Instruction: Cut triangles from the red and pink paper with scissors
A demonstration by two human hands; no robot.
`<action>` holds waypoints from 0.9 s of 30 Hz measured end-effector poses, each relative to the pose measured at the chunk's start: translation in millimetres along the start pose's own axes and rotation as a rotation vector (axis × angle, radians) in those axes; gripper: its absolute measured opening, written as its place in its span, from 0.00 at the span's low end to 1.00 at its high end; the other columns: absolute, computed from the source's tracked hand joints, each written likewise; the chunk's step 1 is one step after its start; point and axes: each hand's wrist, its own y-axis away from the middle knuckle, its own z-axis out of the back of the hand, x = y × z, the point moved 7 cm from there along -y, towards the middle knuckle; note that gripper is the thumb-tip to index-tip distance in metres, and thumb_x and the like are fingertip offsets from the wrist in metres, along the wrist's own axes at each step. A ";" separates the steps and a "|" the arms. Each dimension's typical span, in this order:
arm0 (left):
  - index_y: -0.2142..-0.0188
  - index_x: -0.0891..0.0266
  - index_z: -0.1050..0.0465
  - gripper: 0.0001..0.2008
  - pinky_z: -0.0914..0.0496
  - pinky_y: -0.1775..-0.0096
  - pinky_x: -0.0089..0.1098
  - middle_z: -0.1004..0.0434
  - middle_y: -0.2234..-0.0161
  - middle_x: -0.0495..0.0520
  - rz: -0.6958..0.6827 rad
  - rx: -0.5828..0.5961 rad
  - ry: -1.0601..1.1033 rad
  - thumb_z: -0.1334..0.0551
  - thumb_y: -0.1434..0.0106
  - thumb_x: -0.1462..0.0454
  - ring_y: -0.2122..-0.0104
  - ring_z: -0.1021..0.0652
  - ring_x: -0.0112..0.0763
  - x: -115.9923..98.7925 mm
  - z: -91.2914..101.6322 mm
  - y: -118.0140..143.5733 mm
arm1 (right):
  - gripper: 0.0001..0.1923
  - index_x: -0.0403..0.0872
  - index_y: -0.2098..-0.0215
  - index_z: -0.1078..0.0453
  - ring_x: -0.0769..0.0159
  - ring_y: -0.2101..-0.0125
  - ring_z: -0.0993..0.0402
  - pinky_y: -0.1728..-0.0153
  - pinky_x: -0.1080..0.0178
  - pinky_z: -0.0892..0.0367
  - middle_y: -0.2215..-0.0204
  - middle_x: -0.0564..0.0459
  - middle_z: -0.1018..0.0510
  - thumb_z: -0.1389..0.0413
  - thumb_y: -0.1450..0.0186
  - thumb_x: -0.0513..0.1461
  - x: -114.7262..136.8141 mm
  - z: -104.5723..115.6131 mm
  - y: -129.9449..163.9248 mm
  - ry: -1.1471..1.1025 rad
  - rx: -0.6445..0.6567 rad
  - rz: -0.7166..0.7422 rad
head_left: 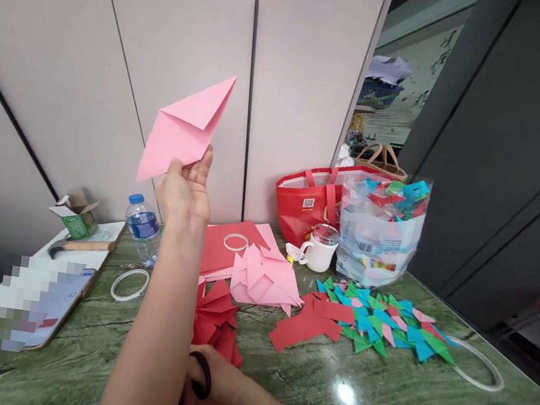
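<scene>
My left hand (185, 185) is raised above the table and pinches the lower edge of a folded pink paper (184, 129), held up in front of the wall. My right hand (211, 389) rests low on the green marble table (372, 404), fingers closed through the black handle loop of scissors (201, 374); the blades are hidden. Just beyond that hand lie folded red paper pieces (216, 319). Behind them is a heap of folded pink pieces (264, 279) on flat red sheets (220, 249).
A water bottle (143, 228), white ring (129, 284), phone (54, 306), small green box (75, 212) and wooden-handled tool (86, 245) sit left. Right: white mug (318, 251), red bag (307, 201), clear bag of coloured pieces (378, 234), loose coloured pieces (384, 322).
</scene>
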 end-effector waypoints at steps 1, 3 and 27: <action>0.55 0.75 0.42 0.11 0.26 0.57 0.35 0.28 0.61 0.62 -0.003 0.000 -0.012 0.54 0.37 0.74 0.61 0.22 0.32 -4.1 3.1 -1.1 | 0.24 0.42 0.69 0.31 0.60 0.69 0.26 0.65 0.56 0.32 0.78 0.52 0.26 0.43 0.49 0.55 -1.9 -3.2 -1.9 -0.025 0.036 -0.045; 0.57 0.74 0.41 0.10 0.26 0.57 0.35 0.27 0.62 0.62 -0.022 0.007 -0.027 0.54 0.37 0.73 0.61 0.22 0.33 -12.0 8.3 -3.0 | 0.20 0.42 0.71 0.32 0.63 0.73 0.26 0.67 0.58 0.32 0.82 0.55 0.29 0.38 0.52 0.50 -1.7 -4.3 -4.5 -0.018 0.029 -0.037; 0.73 0.64 0.33 0.11 0.30 0.71 0.27 0.28 0.82 0.45 0.435 0.257 -0.650 0.33 0.53 0.61 0.79 0.26 0.26 107.1 170.8 133.3 | 0.17 0.45 0.73 0.41 0.76 0.77 0.40 0.76 0.71 0.40 0.78 0.63 0.39 0.36 0.54 0.38 70.5 146.1 72.4 0.236 -1.041 0.855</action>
